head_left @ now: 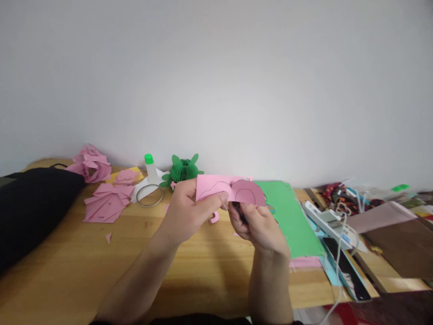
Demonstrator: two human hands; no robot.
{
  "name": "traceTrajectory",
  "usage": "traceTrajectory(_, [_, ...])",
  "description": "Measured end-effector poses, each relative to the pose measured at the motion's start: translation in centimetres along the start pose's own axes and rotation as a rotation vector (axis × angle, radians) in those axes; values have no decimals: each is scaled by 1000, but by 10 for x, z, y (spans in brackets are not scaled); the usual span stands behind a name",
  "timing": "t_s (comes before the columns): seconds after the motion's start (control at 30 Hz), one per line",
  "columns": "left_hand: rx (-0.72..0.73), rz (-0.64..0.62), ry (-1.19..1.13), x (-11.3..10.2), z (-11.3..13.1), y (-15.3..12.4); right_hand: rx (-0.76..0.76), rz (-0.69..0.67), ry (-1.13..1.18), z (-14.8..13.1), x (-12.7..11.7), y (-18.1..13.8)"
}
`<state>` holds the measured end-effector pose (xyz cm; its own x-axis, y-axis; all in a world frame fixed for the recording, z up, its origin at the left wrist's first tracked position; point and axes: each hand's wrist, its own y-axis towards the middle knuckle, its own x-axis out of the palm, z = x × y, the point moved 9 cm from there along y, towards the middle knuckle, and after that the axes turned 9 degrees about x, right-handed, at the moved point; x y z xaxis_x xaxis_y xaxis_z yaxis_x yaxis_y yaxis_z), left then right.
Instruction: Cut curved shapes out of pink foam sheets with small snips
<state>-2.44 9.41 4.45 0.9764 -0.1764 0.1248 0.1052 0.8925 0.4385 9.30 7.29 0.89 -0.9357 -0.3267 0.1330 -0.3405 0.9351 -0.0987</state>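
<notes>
A pink sheet of paper (pixel 205 186) with curved pencil outlines is up above the table, pinched between the thumb and fingers of my left hand (pixel 186 210). Its right part is a darker, rounded piece with an arc drawn on it, bent away from the rest. My right hand (pixel 257 221) is closed around dark-handled scissors (pixel 238 208), mostly hidden by the fingers and the paper. A small dark bit of blade shows at the slit between the two paper parts. Below the hands, a small curled pink paper scrap (pixel 214 218) lies on the table.
Folded pink papers (pixel 107 203), a glue stick (pixel 150 168), a ring (pixel 149 195) and a green paper ornament (pixel 184 171) stand left and behind. A black bag (pixel 37 207) fills the left edge. To the right are a green board (pixel 297 225), power strip (pixel 326 223) and phone (pixel 347 269).
</notes>
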Motion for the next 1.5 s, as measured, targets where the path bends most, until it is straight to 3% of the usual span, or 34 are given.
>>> traceTrajectory(1.03, [59, -59, -93, 2, 3, 0, 34, 20, 33, 8, -5, -4])
traceTrajectory(1.5, [-20, -120, 20, 5, -6, -1, -4, 43, 26, 6, -7, -5])
